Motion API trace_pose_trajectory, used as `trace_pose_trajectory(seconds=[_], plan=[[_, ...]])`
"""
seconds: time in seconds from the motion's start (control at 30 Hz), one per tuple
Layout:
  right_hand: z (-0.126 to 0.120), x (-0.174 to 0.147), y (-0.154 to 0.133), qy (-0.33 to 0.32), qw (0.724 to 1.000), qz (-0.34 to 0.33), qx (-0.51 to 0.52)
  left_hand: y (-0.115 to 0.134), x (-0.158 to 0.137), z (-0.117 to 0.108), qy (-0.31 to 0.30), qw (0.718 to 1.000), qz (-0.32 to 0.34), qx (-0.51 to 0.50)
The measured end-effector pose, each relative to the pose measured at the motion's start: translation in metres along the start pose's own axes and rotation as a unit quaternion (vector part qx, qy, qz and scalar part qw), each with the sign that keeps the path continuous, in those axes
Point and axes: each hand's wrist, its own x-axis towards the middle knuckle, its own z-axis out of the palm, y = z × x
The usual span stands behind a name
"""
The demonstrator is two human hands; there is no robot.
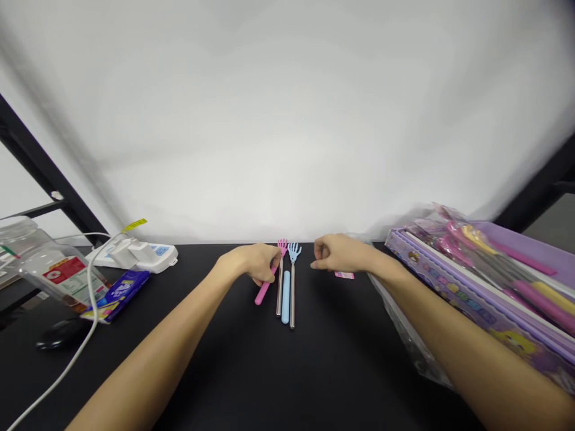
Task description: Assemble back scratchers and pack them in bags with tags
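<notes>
My left hand (263,261) is closed on a pink handle (265,291), which slants toward me with its lower end showing below the fingers. Just right of it lies a back scratcher with a pink hand-shaped head (283,246) and a metal rod (279,293). Beside that are a separate light blue handle (286,299) and a second scratcher with a blue hand-shaped head (294,251) and metal rod (293,299). My right hand (339,252) is apart from them, fingers curled in, with nothing visible in it. A small pink-and-white label (344,275) shows below it.
At right, a purple printed box (449,284) holds several plastic-wrapped scratchers; a clear plastic bag (404,326) lies along it. At left are a power strip (157,258), a clear jar (54,263), a blue packet (121,293), a black mouse (63,335) and a white cable (58,380).
</notes>
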Motion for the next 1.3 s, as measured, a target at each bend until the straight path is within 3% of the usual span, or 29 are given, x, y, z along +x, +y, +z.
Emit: trace_pose_trajectory(seconds=[0.13, 0.33, 0.53, 0.7, 0.83, 1.1, 1.3], plan=[[0.025, 0.003, -0.020, -0.008, 0.993, -0.045, 0.113, -0.004, 0.000, -0.003, -0.008, 1.000, -0.022, -0.002], [0.046, 0.012, -0.023, -0.019, 0.983, 0.056, 0.174, -0.011, 0.001, -0.006, -0.004, 1.000, -0.004, 0.015], [0.041, 0.011, -0.022, -0.007, 0.983, 0.101, 0.154, -0.009, 0.001, -0.003, -0.005, 1.000, 0.004, -0.003], [0.028, 0.004, -0.025, 0.009, 0.984, 0.119, 0.130, 0.004, 0.003, 0.002, 0.106, 0.986, 0.092, 0.087], [0.012, 0.002, -0.017, 0.025, 0.978, 0.124, 0.168, 0.018, 0.004, 0.012, 0.093, 0.990, 0.070, 0.079], [-0.012, -0.006, -0.009, 0.045, 0.915, 0.108, 0.385, 0.029, 0.003, 0.016, 0.040, 0.995, 0.096, 0.000], [-0.027, -0.009, -0.001, 0.102, 0.819, 0.019, 0.564, 0.026, -0.010, -0.004, 0.002, 0.966, 0.215, -0.144]])
